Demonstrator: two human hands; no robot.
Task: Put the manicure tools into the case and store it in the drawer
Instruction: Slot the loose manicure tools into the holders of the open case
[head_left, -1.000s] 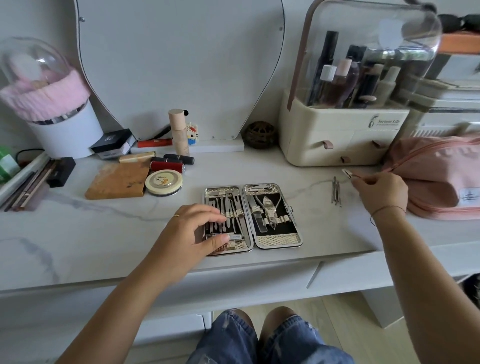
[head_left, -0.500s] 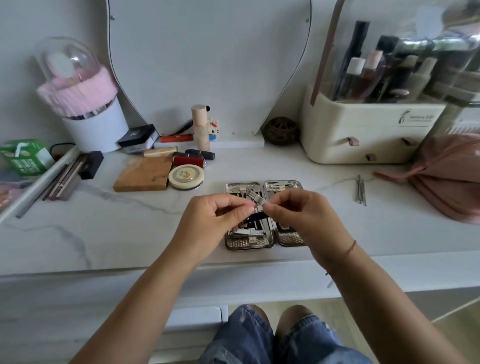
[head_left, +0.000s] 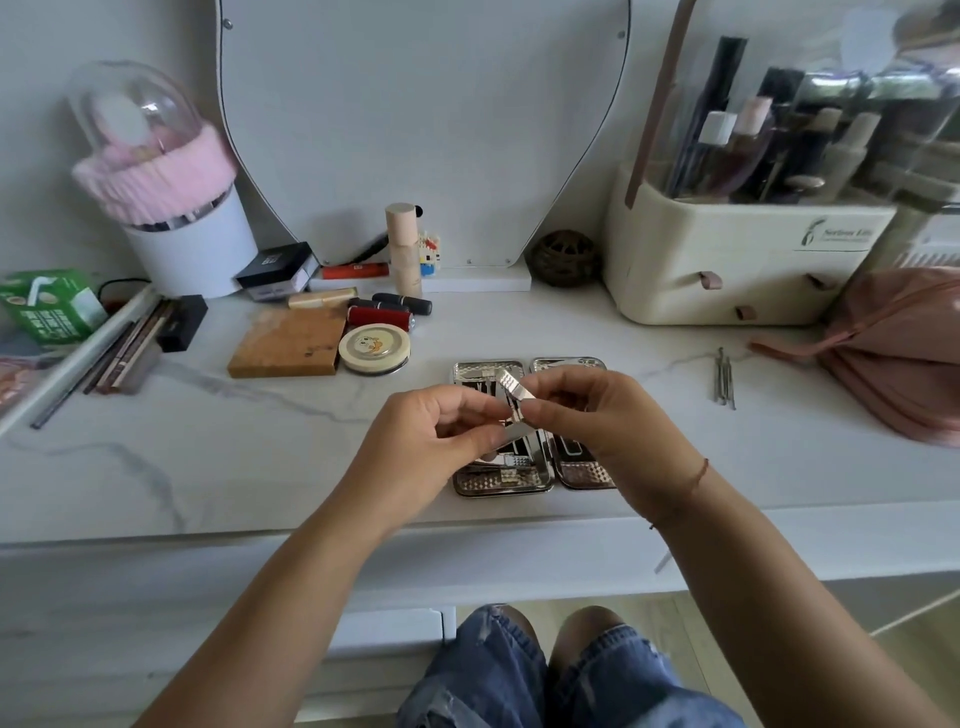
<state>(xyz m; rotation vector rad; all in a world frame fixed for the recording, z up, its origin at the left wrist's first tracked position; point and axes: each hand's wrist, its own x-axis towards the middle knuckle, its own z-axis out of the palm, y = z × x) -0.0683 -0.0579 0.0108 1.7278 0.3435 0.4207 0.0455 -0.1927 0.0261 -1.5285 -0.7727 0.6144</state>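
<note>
Where the case (head_left: 506, 482) lies: open flat on the table (head_left: 208, 457), near its front edge, right below both hands.
Case, left half: black lining with slim metal tools strapped in; a small clipper lies across its near end.
Case, right half: mostly covered by the right hand (head_left: 597, 421); only its far rim and near corner show, so I cannot tell what it holds.
Nail clipper (head_left: 511, 392): held in the air above the case, tilted, with its ridged lever facing up.
Left hand (head_left: 421, 441): thumb and fingertips pinch the near end of the nail clipper.
Right hand: thumb and forefinger pinch the nail clipper from the right side.
Loose tools (head_left: 723, 376): a few thin metal sticks lying together on the table, well right of the case.
Organizer (head_left: 727, 270): far right; bottles and tubes stand upright under a clear lid, blurred; its small drawers below are closed.
Pink bag (head_left: 904, 353): right edge, cut off by the frame; its contents are hidden.
White tub (head_left: 192, 249): far left, with a pink fringe and a clear dome; what is inside is hard to make out.
</note>
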